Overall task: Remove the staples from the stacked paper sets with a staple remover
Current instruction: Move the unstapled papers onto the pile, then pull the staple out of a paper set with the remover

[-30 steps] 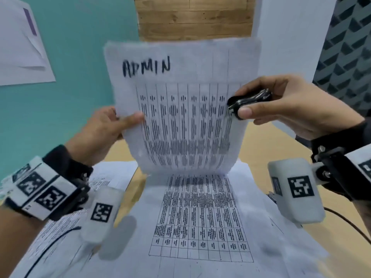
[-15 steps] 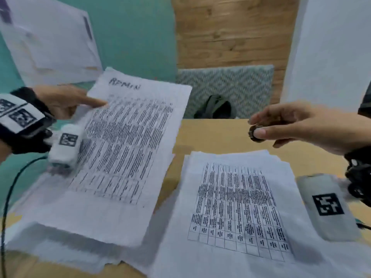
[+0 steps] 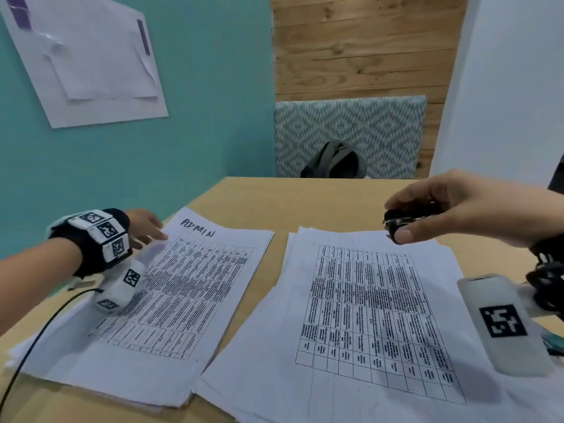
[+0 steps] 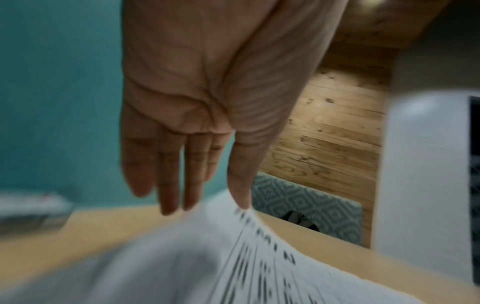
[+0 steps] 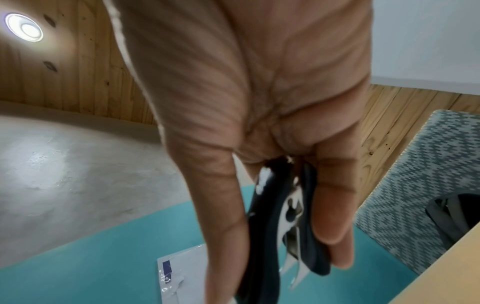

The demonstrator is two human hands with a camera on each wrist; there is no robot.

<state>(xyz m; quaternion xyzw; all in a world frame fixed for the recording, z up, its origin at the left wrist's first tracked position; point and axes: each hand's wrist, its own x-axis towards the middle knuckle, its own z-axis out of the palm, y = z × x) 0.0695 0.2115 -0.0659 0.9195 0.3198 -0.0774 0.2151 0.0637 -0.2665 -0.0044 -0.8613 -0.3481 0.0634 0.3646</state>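
Laying the ADMIN set down on the left pile, the left hand now rests with straight, relaxed fingers at its top edge; a second ago this set was held up in the air. I judge it is finished. The right hand pinches the staple remover above the right stack on the surface. No containers are visible.

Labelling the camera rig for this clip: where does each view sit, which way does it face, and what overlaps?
Head: looks down at the desk, both paper stacks, both hands.
Left wrist: looks along the left hand to the ADMIN sheet.
Right wrist: looks along the right hand gripping the staple remover.
Shared: patterned cushion and bag in all three.
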